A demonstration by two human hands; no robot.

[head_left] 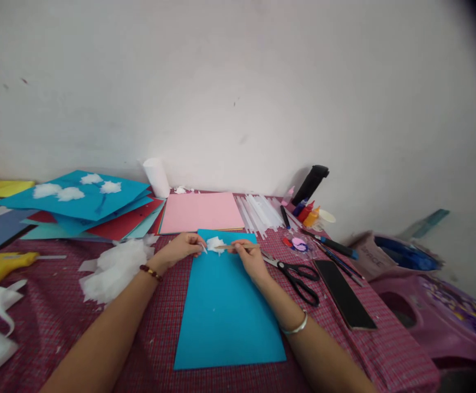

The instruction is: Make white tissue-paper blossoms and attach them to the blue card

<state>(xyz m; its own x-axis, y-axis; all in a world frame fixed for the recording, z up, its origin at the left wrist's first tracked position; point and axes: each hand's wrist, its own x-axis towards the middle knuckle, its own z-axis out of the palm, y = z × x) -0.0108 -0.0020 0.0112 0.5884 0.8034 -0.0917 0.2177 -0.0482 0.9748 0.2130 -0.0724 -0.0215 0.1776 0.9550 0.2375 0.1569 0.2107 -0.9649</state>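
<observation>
A sheet of blue paper [230, 316] lies lengthwise in front of me, with a clump of white tissue [215, 244] near its far end. My right hand [246, 254] grips a thin wooden stick [224, 247], its tip touching the clump's right side. At the sheet's left edge, my left hand [185, 246] is closed in a pinch on a small white tissue piece [204, 250], just left of the clump. A loose heap of torn white tissue [117, 267] rests beside my left forearm. Black-handled scissors [293, 273] lie right of the sheet.
Blue sheets with white tissue puffs [78, 199] are stacked at the back left. Pink paper [199, 213], clear glue sticks [260, 212] and paint bottles [307, 212] line the back. A yellow glue gun [4, 267] lies left, a black phone [344, 295] right.
</observation>
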